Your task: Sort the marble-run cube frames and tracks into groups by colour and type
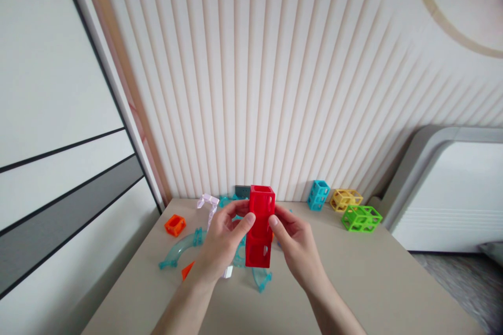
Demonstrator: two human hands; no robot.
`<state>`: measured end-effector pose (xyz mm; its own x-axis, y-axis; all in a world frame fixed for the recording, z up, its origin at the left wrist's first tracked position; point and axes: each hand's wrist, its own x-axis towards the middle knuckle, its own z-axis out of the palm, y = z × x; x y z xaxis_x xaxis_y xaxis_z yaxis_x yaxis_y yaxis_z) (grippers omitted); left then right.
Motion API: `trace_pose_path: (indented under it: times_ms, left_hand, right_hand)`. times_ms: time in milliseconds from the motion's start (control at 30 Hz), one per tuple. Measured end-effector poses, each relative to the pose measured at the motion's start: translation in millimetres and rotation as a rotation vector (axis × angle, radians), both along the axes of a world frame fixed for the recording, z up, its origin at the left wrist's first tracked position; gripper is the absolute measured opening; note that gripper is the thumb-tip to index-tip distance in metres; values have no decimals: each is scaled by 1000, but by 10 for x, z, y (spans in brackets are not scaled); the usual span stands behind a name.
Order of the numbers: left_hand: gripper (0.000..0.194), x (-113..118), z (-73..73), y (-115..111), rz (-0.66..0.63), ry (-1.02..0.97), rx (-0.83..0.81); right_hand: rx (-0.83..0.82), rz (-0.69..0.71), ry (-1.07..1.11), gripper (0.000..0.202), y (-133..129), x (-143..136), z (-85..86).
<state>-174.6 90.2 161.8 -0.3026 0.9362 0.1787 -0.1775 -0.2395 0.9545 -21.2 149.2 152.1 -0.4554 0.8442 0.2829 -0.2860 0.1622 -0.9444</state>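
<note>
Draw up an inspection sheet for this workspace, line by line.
Surface: beige table, set against a ribbed wall.
Things in hand: red block, hollow, held roughly upright.
Clutter: orange piece, light purple piece and see-through teal curved track at left; blue block, yellow block and green block at right; more pieces partly hidden behind the hands.
Hands: left hand and right hand grip the red block from either side, fingers bent.
Cables: nothing seen.
Surroundings: white panelled unit at left; grey-and-white panel at right.
</note>
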Motion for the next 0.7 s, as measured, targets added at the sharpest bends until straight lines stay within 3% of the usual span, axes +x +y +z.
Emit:
trace_pose_path:
  times_ms: [333, 500, 700]
  left_hand:
    - [48, 34, 12, 3, -47, -41, 43]
    - [53, 61, 67, -15, -110, -69, 33]
    - [51, 50, 15, 5, -66, -11, 29]
  right_hand:
    - [-38, -45, 53, 45, -15, -14, 36]
    - [-96, -28, 123, 41, 28, -27, -37]
    - [-100, 7, 115, 42, 38, -30, -54]
